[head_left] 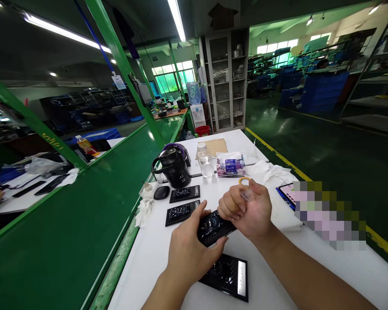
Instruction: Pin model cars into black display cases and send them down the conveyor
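My left hand [189,247] grips a black panel [212,230] with a glossy raised design, thumb on the near edge and fingers around the far side. My right hand [250,211] is curled closed at the panel's right end, covering that end. A small clear piece, perhaps film, shows between its fingers; its kind is uncertain. Below my hands lies another black panel [224,275] with a silver lettered strip, partly hidden by my left hand. Two similar panels lie beyond my left hand, a farther one [185,193] and a nearer one [177,214].
Beyond the panels stand a black jug [176,170], a black mouse [161,193], a clear bottle [205,161] and a tissue pack [230,165]. Crumpled tissues [274,174], a yellow tape ring [244,181] and a phone [287,193] are on the right. A green partition [84,228] borders the left.
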{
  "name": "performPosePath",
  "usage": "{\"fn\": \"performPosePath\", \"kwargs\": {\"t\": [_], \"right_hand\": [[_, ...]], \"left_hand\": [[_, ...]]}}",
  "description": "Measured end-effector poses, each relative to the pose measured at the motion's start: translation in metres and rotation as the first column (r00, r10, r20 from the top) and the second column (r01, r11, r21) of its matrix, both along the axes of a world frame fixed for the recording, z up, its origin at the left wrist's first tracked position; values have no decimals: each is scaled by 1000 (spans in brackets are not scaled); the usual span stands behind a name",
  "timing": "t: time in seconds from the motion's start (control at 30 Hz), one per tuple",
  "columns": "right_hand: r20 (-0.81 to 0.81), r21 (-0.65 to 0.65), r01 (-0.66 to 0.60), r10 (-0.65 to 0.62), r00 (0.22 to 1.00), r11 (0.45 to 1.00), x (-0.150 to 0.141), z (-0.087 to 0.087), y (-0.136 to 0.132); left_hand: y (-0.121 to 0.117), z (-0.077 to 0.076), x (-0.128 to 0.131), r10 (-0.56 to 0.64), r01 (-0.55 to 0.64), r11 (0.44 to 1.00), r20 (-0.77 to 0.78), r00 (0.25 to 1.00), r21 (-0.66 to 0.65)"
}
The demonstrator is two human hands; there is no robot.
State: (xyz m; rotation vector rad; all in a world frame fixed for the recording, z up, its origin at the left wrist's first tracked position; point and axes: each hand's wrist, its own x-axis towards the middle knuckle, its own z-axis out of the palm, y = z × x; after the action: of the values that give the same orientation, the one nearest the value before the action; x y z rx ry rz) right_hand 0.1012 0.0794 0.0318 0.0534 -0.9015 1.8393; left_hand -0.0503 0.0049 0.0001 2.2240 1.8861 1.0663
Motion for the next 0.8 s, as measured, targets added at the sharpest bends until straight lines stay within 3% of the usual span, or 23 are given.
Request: {"fn": "performPosePath", "kwargs": {"t": [0.63,0.7,0.8], "right_hand": [[18,1,7,-7,1000,1000,1,-1,4],[34,28,17,-18,999,999,2,-2,5],[178,198,53,-89,980,979,2,-2,1]], "left_hand": [[1,-2,1,26,-25,999,23,999,-38],[1,-1,1,26,-25,999,26,999,-44],[1,0,1,20,-19,999,3,1000,-40]]}}
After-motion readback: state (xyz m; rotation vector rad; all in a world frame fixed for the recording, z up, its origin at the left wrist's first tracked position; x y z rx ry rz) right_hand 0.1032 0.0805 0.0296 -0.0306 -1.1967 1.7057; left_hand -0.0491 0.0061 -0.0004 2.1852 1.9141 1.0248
